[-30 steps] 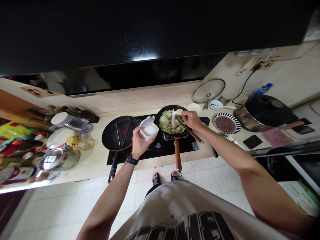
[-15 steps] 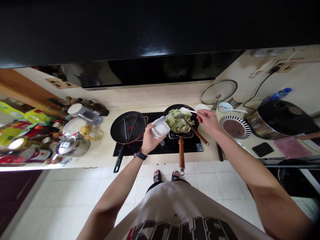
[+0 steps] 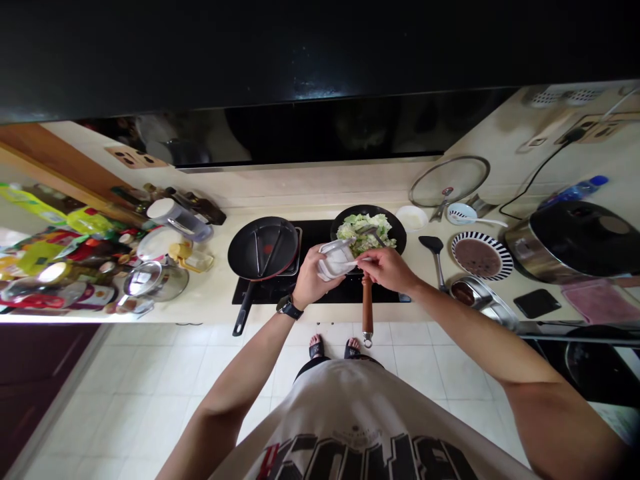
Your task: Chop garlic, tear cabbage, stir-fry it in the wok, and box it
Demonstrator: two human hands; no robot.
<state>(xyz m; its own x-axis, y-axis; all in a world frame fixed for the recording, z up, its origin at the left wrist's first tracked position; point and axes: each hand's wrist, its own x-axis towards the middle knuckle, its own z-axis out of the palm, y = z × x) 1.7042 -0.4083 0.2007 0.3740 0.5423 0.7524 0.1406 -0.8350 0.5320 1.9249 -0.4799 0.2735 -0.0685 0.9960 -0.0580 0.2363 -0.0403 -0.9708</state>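
My left hand is closed around a small white lidded container, its lid tipped open, in front of the right-hand pan. Between the fingers of my right hand is a white spoon, its bowl end inside the container. Just behind both hands, chopped cabbage fills the black wok on the right burner. A spatula rests in the cabbage, its handle mostly hidden behind my right hand. The wok's wooden handle points toward me.
An empty frying pan with tongs in it sits on the left burner. Bottles and jars crowd the left counter. To the right are a black turner, a striped bowl, a glass lid, a phone and a large pot.
My right hand has moved left and toward me, bringing the spoon from above the wok into the white container. The left hand still holds the container. The view has shifted slightly.
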